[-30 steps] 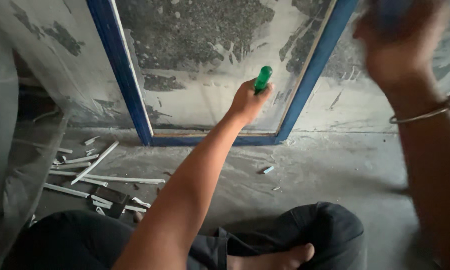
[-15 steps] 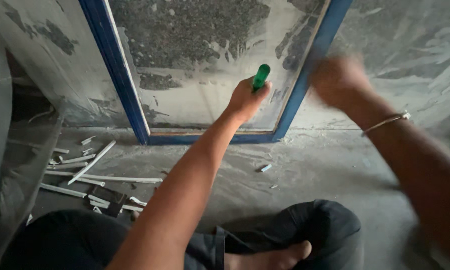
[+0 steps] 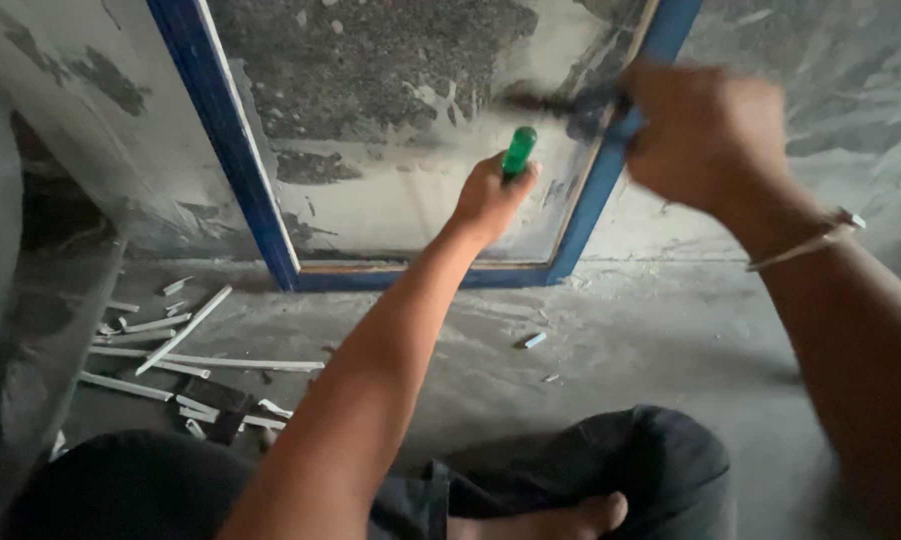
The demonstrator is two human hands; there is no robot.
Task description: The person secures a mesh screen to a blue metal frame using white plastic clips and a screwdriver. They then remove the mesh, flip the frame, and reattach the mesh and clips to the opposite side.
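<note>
Dusty concrete floor (image 3: 610, 330) fronts a blue-framed glass pane (image 3: 390, 130), fragile at edges; left hand (image 3: 490, 200) clenches a rigid green-handled tool (image 3: 518, 152), right hand (image 3: 705, 135) fisted around a blurred striking tool.

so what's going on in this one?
A person sits on a concrete floor facing a blue-framed glass panel that leans against the wall. The left hand holds a green-handled tool against the pane near the frame's right side. The right hand, blurred, grips a dark tool up by the green handle; what it is cannot be told. Pale strips lie scattered on the floor to the left.
</note>
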